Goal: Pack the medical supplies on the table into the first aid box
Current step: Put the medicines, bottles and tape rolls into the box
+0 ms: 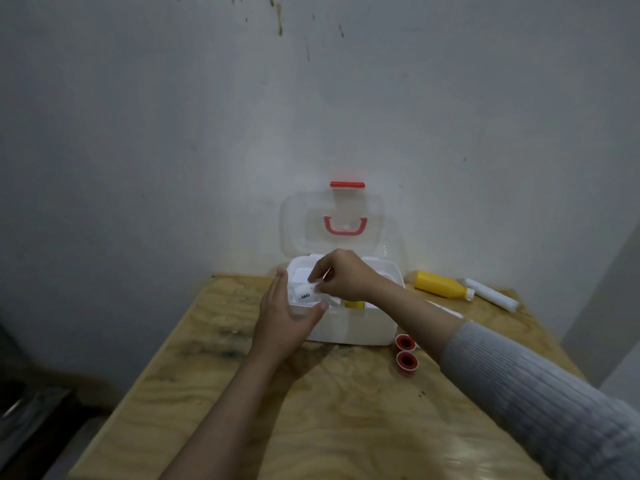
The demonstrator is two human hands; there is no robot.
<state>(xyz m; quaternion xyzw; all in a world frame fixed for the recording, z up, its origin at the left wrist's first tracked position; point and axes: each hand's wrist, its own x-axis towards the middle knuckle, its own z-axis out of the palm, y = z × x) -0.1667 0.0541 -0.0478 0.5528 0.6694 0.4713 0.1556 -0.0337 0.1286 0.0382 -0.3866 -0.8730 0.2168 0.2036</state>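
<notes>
The white first aid box [349, 327] stands open at the back of the wooden table [332, 410], its clear lid [294, 223] with a red handle leaning on the wall. My right hand [341, 275] reaches over the box's left side, fingers pinched on a small white packet [304, 292] with dark print. My left hand [289, 311] grips the box's front left corner, thumb on the rim. A yellow item [354, 304] lies inside the box. Outside it are a yellow bottle [438, 284], a white roll [491, 294] and two red-rimmed tape rolls [406, 351].
The table is pushed against a stained white wall [311, 116]. A flat white item [446, 310] lies right of the box, partly hidden by my right forearm. Dark floor and a metal object [20, 403] lie beyond the table's left edge.
</notes>
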